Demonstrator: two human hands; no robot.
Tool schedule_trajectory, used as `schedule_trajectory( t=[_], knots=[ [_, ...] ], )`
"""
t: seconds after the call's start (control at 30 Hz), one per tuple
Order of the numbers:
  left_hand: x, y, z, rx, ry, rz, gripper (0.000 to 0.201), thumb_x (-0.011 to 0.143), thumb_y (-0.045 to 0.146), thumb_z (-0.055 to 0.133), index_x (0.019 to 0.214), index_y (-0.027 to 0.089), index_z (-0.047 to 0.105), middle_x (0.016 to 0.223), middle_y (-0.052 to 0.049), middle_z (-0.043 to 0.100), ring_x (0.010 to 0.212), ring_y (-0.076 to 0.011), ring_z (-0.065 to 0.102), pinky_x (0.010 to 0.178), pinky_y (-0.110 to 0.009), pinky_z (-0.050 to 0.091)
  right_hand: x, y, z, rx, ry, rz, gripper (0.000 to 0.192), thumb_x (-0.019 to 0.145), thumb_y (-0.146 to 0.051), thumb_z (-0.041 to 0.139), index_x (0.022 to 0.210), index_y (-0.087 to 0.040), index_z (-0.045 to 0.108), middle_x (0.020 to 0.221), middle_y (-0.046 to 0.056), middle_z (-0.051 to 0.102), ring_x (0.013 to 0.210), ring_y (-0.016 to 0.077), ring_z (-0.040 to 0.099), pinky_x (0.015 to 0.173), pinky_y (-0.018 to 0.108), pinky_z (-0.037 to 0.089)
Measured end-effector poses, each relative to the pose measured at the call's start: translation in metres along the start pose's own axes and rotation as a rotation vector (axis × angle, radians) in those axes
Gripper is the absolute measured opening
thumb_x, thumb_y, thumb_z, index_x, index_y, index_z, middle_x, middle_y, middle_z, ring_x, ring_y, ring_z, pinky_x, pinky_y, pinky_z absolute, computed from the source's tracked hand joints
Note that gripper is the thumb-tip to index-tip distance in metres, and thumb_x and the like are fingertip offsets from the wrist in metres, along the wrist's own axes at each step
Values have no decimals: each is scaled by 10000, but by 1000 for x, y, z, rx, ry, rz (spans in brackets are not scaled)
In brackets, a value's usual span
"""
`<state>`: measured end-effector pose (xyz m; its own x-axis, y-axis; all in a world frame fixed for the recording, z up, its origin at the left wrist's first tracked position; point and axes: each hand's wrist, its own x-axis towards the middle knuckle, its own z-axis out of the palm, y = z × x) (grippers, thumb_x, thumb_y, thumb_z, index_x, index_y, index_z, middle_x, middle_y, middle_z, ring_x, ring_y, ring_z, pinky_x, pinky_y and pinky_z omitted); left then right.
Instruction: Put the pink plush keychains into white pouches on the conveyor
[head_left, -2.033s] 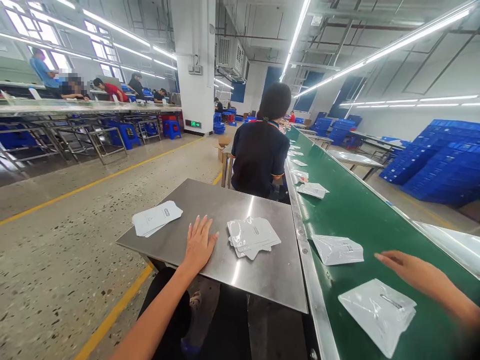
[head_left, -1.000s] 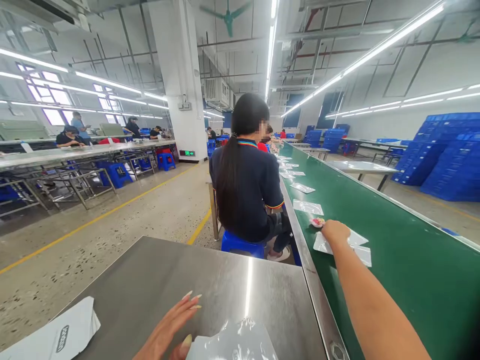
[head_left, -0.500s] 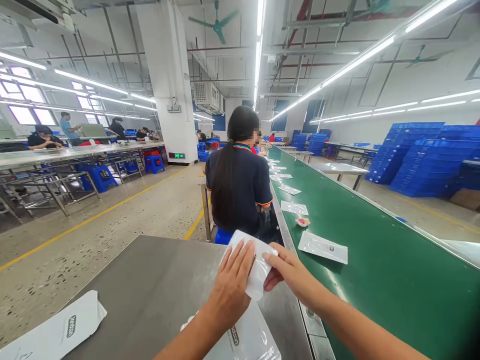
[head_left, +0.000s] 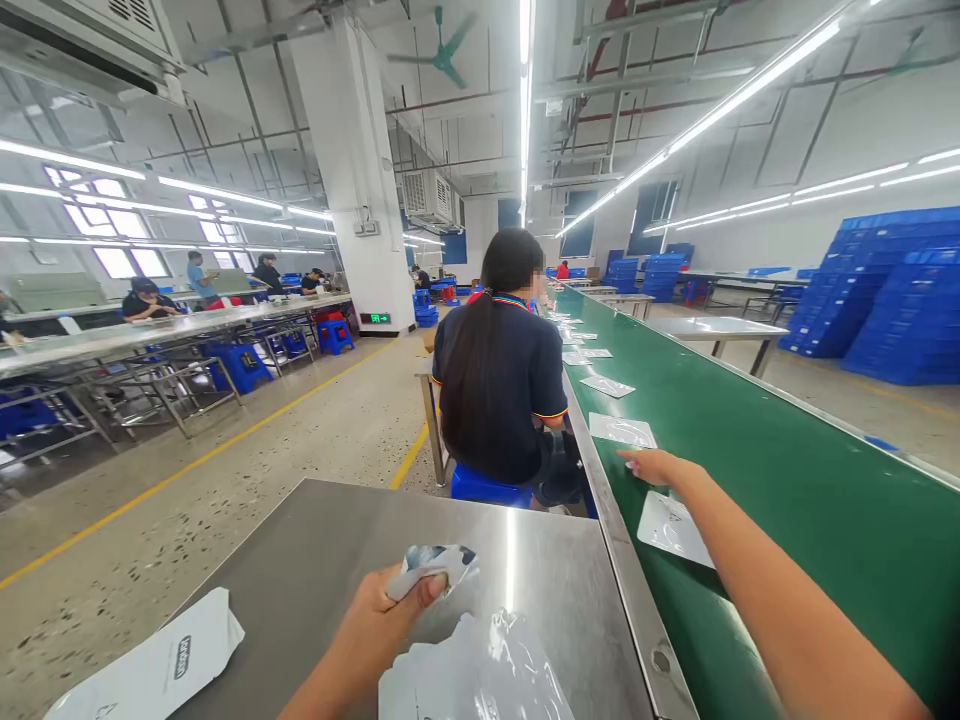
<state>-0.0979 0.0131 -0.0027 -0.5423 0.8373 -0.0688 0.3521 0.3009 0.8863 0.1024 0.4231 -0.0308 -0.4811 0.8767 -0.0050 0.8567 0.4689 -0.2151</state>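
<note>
My left hand (head_left: pixel 394 605) is closed round a white plastic pouch (head_left: pixel 457 570), thumb on top, and the pouch bulges near its edge. My right hand (head_left: pixel 654 468) reaches over the green conveyor belt. Its fingers are drawn together by a white pouch (head_left: pixel 622 430), and a small whitish bit shows at their tips; what they hold is mostly hidden. Just below the right wrist another white pouch (head_left: pixel 671 525) lies on the belt, partly covered by my forearm. A stack of white pouches (head_left: pixel 472 680) lies on the table under my left hand.
More pouches (head_left: pixel 142 660) lie at the left of the metal table (head_left: pixel 300 560). A person in a dark shirt (head_left: pixel 502 390) sits ahead beside the belt (head_left: pixel 795 520). Several pouches run along the belt. Stacked blue crates (head_left: pixel 892 290) stand at the right.
My right hand has let go of the pouch and moved forward and right over the belt, where the small pink-and-white item lay. My left hand keeps the pouch, now lower and further left.
</note>
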Motion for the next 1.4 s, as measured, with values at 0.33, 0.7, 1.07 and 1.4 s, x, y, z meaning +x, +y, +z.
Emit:
schedule_trajectory(
  t=[0.33,0.7,1.07,1.4],
  knots=[
    [-45,23,-9,-47,-57,87,271,674,412,660,739,167,565,680,25,525,657,-126,468,604,-219,364,-84,-64,-25,77,80,-232,280,881,-378,466,826,-163,638,921,89,638,883,224,581,789,365,432],
    [-173,1,-51,-131,70,230,269,680,343,676,861,149,636,743,19,592,680,-130,474,632,-219,370,-383,-260,-52,1095,4,-774,213,844,-406,535,908,-205,568,845,20,623,783,150,601,698,263,492],
    [-291,-49,-82,-398,33,263,300,697,297,672,947,145,603,778,11,604,700,-132,492,641,-222,396,-510,-300,-41,512,17,-973,336,941,-340,354,989,-259,677,1316,43,469,1237,223,394,1022,426,346],
    [-327,-58,-63,-111,-172,428,414,706,201,598,1119,171,575,1085,-76,636,965,-241,571,855,-330,448,-576,-291,-26,258,-30,-963,253,879,-300,491,834,-172,705,1244,61,543,1146,215,479,1014,361,340]
  ],
)
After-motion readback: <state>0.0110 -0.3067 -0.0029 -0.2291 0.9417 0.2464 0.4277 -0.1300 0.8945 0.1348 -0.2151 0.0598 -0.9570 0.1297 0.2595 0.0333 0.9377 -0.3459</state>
